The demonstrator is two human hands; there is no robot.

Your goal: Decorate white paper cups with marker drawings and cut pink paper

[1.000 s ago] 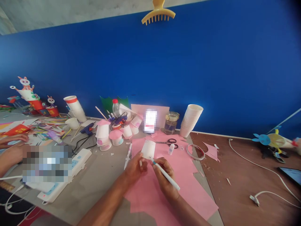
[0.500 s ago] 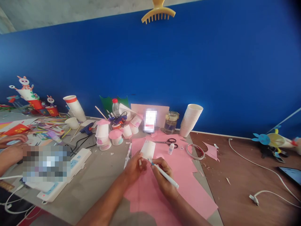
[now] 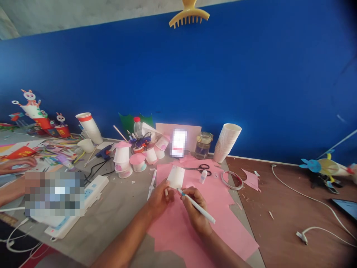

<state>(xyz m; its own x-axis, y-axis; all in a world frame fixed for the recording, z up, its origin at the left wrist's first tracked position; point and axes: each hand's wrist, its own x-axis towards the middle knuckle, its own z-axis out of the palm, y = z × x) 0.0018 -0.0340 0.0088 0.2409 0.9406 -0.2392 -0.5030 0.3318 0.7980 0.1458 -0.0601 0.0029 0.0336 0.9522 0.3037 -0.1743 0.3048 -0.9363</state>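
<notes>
My left hand (image 3: 160, 199) is closed on a white paper cup (image 3: 176, 176), which is tilted on its side with small pen marks near its far end. In my right hand (image 3: 197, 210) is a white marker pen (image 3: 202, 211) with a blue band near the tip. The tip points at the cup's near edge; whether it touches cannot be made out. Both hands are above a large pink paper sheet (image 3: 223, 234). Just beyond them lie black-handled scissors (image 3: 205, 169) and a small glue bottle (image 3: 203, 176).
A phone (image 3: 178, 143) stands behind the sheet, beside a glass jar (image 3: 202, 145) and stacked paper cups (image 3: 227, 143). A tape roll (image 3: 232, 180) lies right. Pink-topped cups (image 3: 122, 160), a glue gun (image 3: 104, 152) and a power strip (image 3: 80, 212) are left, near another person's hand (image 3: 19, 165).
My right hand and the marker have shifted slightly right, the tip drawing back a little from the cup. My left hand stays on the cup. The other person's hand at far left has moved slightly.
</notes>
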